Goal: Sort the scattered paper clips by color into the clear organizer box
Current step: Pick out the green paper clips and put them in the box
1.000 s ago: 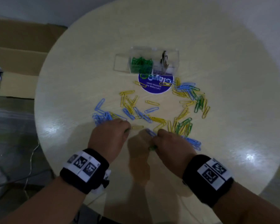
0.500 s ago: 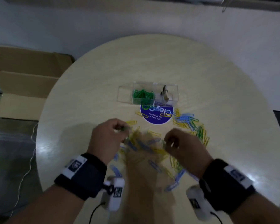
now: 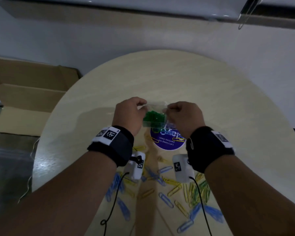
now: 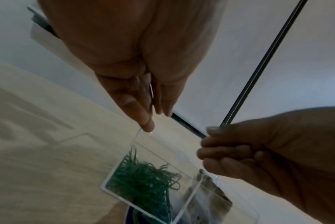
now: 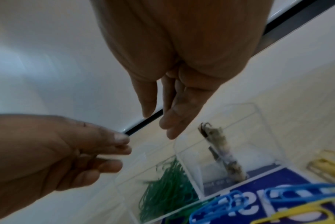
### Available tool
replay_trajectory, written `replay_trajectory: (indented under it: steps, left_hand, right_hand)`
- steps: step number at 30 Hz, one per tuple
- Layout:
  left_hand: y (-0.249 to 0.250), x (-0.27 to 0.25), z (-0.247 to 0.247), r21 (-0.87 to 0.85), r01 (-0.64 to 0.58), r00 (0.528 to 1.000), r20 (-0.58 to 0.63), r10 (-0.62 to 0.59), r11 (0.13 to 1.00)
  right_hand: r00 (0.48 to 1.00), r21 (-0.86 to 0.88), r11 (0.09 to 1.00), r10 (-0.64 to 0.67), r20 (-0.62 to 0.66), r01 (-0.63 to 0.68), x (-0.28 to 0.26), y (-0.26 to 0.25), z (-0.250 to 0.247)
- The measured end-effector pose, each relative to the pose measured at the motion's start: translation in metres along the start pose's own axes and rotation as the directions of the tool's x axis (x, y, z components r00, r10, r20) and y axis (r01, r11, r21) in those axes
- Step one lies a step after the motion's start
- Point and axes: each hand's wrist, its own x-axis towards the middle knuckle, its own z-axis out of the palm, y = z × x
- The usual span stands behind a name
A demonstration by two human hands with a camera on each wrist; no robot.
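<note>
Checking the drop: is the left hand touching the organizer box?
Cannot tell. In the left wrist view a fingertip sits at the box wall's top corner, but blur hides contact or gap.

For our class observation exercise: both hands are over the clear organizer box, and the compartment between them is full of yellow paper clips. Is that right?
Not quite. Both the left hand and the right hand are over the clear organizer box, but the paper clips in that compartment are green, not yellow. The left wrist view shows this plainly; yellow clips lie loose on the table.
</note>
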Motion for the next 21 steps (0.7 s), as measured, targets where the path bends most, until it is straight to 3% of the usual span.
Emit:
replay_trajectory:
  steps: [3,5,7,9,11,12,13,15,21]
  left_hand:
    - [-0.002,-0.019,-0.009,0.020,-0.045,0.998,-0.045,0.046,0.999]
    - [-0.002,-0.046,-0.012,0.111,-0.128,0.990,-0.044,0.133,0.986]
    - [-0.003,-0.085,-0.001,0.142,-0.265,0.964,0.047,0.261,0.954]
    - [-0.009,-0.127,0.021,0.125,-0.435,0.874,0.296,0.385,0.892]
    - [-0.022,-0.167,0.044,0.148,-0.578,0.716,0.564,0.412,0.802]
    - [-0.030,-0.180,0.050,0.183,-0.634,0.655,0.643,0.396,0.752]
    - [-0.037,-0.189,0.052,0.231,-0.674,0.626,0.682,0.377,0.702]
    - [-0.050,-0.195,0.045,0.305,-0.693,0.635,0.687,0.353,0.653]
    - [-0.066,-0.179,0.019,0.373,-0.622,0.701,0.656,0.279,0.688]
  right_hand:
    - [0.997,0.159,0.987,-0.005,-0.083,0.019,-0.027,0.020,-0.028]
    - [0.989,0.104,0.994,-0.021,-0.145,0.036,-0.060,0.047,-0.052]
    - [0.978,-0.060,0.998,-0.044,-0.204,0.032,-0.103,0.083,-0.071]
    - [0.969,-0.313,0.945,-0.161,-0.187,0.097,-0.143,0.117,-0.078]
    - [0.970,-0.579,0.783,-0.238,0.057,0.226,-0.173,0.144,-0.067]
    - [0.967,-0.641,0.724,-0.179,0.183,0.255,-0.183,0.153,-0.060]
    - [0.959,-0.668,0.700,-0.091,0.267,0.252,-0.192,0.158,-0.053]
    - [0.947,-0.672,0.703,-0.008,0.321,0.234,-0.205,0.156,-0.043]
    - [0.870,-0.523,0.752,-0.133,0.475,0.401,-0.219,0.145,-0.047]
